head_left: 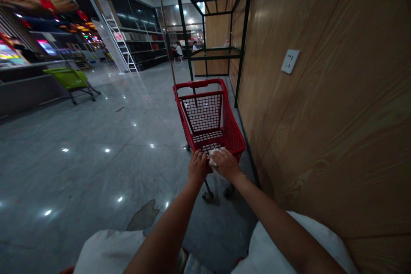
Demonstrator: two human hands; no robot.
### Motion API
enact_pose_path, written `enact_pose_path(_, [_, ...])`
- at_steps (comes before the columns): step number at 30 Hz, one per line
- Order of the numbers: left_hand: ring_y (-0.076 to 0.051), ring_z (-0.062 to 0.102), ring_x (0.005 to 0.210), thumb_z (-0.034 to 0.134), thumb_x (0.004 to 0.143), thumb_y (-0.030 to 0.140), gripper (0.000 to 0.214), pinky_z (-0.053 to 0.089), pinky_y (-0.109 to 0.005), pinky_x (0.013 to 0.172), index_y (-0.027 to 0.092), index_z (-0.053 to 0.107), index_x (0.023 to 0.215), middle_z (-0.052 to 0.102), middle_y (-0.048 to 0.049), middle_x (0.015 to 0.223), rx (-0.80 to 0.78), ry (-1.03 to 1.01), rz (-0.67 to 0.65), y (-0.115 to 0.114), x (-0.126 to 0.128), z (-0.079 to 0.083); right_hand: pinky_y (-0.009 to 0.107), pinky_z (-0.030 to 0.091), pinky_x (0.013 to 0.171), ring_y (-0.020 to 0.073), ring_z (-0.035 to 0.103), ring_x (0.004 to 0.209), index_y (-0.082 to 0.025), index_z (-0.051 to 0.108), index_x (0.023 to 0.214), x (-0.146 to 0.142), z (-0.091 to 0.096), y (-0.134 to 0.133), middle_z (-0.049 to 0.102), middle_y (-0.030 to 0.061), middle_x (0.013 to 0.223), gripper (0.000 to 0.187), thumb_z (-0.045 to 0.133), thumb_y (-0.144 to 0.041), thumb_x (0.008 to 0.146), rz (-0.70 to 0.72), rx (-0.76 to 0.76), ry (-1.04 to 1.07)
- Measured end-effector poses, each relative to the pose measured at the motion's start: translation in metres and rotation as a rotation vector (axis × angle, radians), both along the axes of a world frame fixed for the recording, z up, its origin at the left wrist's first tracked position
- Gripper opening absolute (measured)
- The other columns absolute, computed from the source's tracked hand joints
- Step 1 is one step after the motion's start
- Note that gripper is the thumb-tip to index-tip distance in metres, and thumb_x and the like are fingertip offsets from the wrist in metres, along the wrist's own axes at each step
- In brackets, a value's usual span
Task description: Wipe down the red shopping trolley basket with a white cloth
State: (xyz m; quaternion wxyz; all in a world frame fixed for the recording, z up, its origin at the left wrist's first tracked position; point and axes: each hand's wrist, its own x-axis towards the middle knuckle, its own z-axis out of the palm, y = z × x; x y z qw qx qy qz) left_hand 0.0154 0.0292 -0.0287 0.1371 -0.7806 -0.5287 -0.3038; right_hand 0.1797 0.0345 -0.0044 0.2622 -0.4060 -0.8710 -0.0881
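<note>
In the upper left of the frame, a lime-green shopping cart (67, 78) stands before a counter on a glossy grey floor (96, 120) that mirrors ceiling lights. Right of it, a stepladder (123, 46) leans near dark shelving (144, 43), and beyond, small in the upper middle, people sit. A dark metal rack (218, 56) stands right of them, beside a wood-grain wall (321, 115), which fills the right of the frame and carries a white socket plate (290, 61).

At the centre, just left of that wall, is a red plastic shopping cart (205, 115). Its long axis runs away from the person, tilting slightly from lower right to upper left; the handle (201, 84) end points to the upper middle, the narrow end toward the person. The left hand (198, 166) curls its fingers over the near rim. The right hand (226, 163), fingers bent and close together, clasps a white cloth (212, 152) against that rim.
</note>
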Motion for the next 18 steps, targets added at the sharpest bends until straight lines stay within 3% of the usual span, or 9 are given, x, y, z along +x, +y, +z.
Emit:
enact_pose_path(5, [-0.029, 0.051, 0.115, 0.061, 0.073, 0.016, 0.013, 0.045, -0.045, 0.1, 0.018, 0.056, 0.084, 0.062, -0.0116, 0.097, -0.007, 0.019, 0.006, -0.002, -0.007, 0.007, 0.045, 0.035, 0.104, 0.0239, 0.053, 0.107, -0.021, 0.067, 0.101, 0.045, 0.006, 0.01, 0.061, 0.0093, 0.118, 0.02, 0.056, -0.02, 0.084, -0.087, -0.032, 0.034])
enact_pose_path(8, [-0.029, 0.05, 0.117, 0.059, 0.073, 0.013, 0.013, 0.045, -0.045, 0.1, 0.018, 0.057, 0.085, 0.062, -0.0127, 0.099, -0.028, 0.017, 0.048, -0.003, -0.012, 0.008, 0.043, 0.036, 0.105, 0.0244, 0.049, 0.114, -0.022, 0.068, 0.102, 0.056, 0.005, 0.012, 0.055, 0.0097, 0.127, 0.022, 0.057, -0.019, 0.083, -0.133, -0.01, 0.074])
enact_pose_path(13, [-0.028, 0.051, 0.117, 0.054, 0.078, 0.012, 0.011, 0.046, -0.044, 0.1, 0.019, 0.057, 0.086, 0.063, -0.0126, 0.101, -0.035, -0.006, 0.088, -0.006, -0.017, 0.007, 0.043, 0.039, 0.103, 0.0234, 0.053, 0.106, -0.02, 0.067, 0.104, 0.027, -0.005, 0.006, 0.062, 0.0104, 0.116, 0.022, 0.057, -0.017, 0.084, -0.089, 0.037, 0.086])
enact_pose_path(18, [-0.027, 0.051, 0.118, 0.051, 0.082, 0.014, 0.009, 0.046, -0.043, 0.099, 0.019, 0.057, 0.087, 0.063, -0.0113, 0.099, -0.033, 0.0, 0.089, -0.011, -0.019, 0.006, 0.046, 0.033, 0.108, 0.0225, 0.053, 0.108, -0.02, 0.063, 0.112, -0.015, -0.011, -0.007, 0.062, 0.0092, 0.116, 0.025, 0.055, -0.019, 0.088, 0.022, 0.074, 0.085])
